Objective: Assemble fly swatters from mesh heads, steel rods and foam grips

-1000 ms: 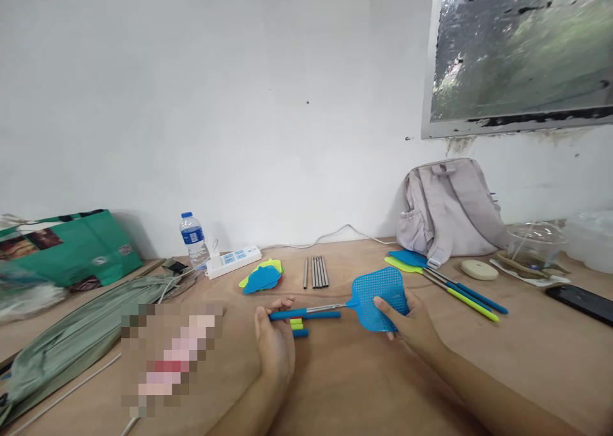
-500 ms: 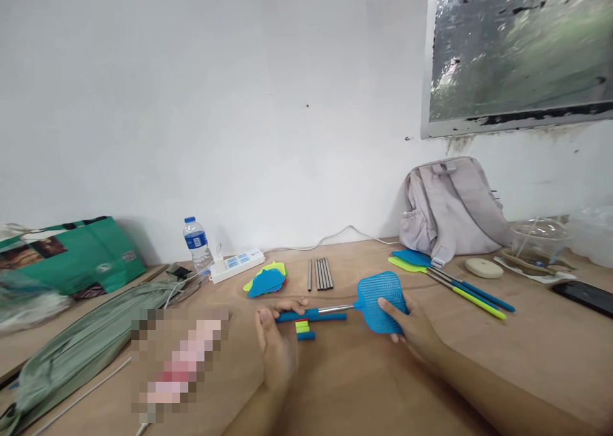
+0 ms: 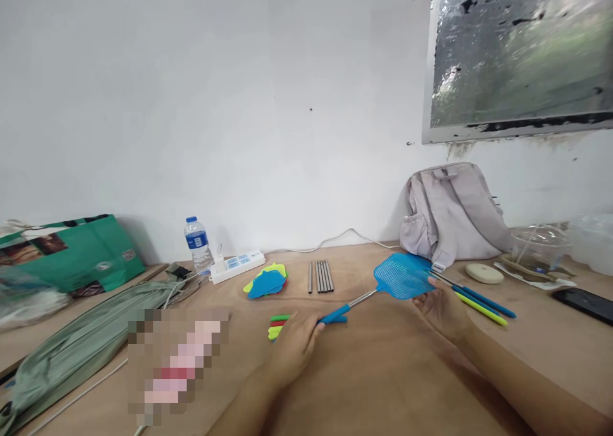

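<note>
A blue fly swatter (image 3: pixel 402 276) with a metal rod is held slanting above the table, its mesh head up and to the right. My left hand (image 3: pixel 297 340) is closed round the lower end of its blue handle. At the far edge of the head, my right hand (image 3: pixel 443 311) pinches the rim, its fingertips partly hidden. Loose coloured handles (image 3: pixel 278 323) in green, red, yellow and blue lie under and beside my left hand, partly covered by it. Beyond them lie several metal tubes (image 3: pixel 323 276) and a pile of swatter heads (image 3: pixel 267 281).
Finished-looking swatters (image 3: pixel 479 302) lie to the right, partly behind the held head. A backpack (image 3: pixel 453 212), a white round case (image 3: pixel 483 272), a phone (image 3: pixel 584 303) and a plastic cup (image 3: pixel 539 244) stand or lie farther right. A power strip (image 3: pixel 238 265) and water bottle (image 3: pixel 197 244) are back left.
Both hands and the fly swatter have moved to the right, and its head has swung up toward the other swatters. My right hand has shifted from the head's middle to its far edge.
</note>
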The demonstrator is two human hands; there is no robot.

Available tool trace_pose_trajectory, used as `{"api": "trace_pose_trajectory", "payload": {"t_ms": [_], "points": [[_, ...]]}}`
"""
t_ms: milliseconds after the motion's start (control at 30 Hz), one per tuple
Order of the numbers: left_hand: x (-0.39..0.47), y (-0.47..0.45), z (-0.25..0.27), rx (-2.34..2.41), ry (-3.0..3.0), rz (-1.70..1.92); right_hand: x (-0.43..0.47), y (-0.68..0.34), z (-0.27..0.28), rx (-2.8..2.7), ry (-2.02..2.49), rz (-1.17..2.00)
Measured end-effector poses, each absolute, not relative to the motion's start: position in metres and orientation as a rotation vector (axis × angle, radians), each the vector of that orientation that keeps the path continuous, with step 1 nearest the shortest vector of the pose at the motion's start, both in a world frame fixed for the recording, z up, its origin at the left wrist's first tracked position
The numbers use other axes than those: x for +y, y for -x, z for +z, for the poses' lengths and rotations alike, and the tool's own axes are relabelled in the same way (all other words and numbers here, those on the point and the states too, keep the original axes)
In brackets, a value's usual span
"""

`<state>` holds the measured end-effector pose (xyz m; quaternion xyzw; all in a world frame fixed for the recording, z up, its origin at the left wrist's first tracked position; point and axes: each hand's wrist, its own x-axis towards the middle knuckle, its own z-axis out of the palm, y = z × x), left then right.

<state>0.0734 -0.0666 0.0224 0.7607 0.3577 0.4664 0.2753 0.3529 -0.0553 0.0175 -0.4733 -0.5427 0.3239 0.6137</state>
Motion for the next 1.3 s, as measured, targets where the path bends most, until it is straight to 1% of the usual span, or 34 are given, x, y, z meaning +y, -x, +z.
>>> {"api": "trace_pose_trajectory", "payload": {"t_ms": [100,167,200,233,300,467,533,667,733,800,867,1000,1100,1300], "points": [[-0.072,-0.085,0.017,1.080,-2.039,1.196,-0.061,-0.324,0.007,-1.390,0.987,0.919],[-0.078,-0.095,0.013,1.077,-2.047,1.107,-0.070,-0.299,-0.002,-1.494,0.883,1.067],[-0.082,-0.099,0.013,1.051,-2.043,1.055,-0.075,-0.287,-0.006,-1.582,0.725,1.265],[-0.085,-0.103,0.012,1.017,-2.028,1.012,-0.081,-0.275,-0.009,-1.563,0.628,1.369],[-0.091,-0.109,0.014,0.956,-1.988,0.948,-0.090,-0.259,-0.011,-1.466,0.625,1.373],[-0.088,-0.102,0.023,0.920,-2.061,0.868,-0.083,-0.267,-0.004,-1.433,0.877,1.078],[-0.079,-0.091,0.023,1.015,-2.103,0.927,-0.067,-0.289,-0.003,-1.378,1.041,0.984],[-0.053,-0.063,0.017,1.248,-2.073,1.131,-0.030,-0.353,0.000,-1.355,1.238,0.683],[-0.042,-0.050,0.013,1.340,-2.081,1.241,-0.017,-0.390,0.001,-1.502,1.303,0.471],[-0.034,-0.041,0.009,1.420,-2.103,1.327,-0.010,-0.427,0.000,-1.605,1.450,0.176],[-0.029,-0.035,0.006,1.481,-2.112,1.377,-0.010,-0.460,-0.003,-1.711,1.561,0.022],[-0.026,-0.034,0.003,1.547,-2.108,1.396,-0.017,-0.510,-0.014,-1.844,1.653,-0.136],[-0.027,-0.035,0.003,1.586,-2.111,1.376,-0.018,-0.526,-0.018,-1.870,1.705,-0.263],[-0.026,-0.034,0.002,1.653,-2.116,1.294,-0.014,-0.530,-0.018,-1.827,1.802,-0.307]]}}
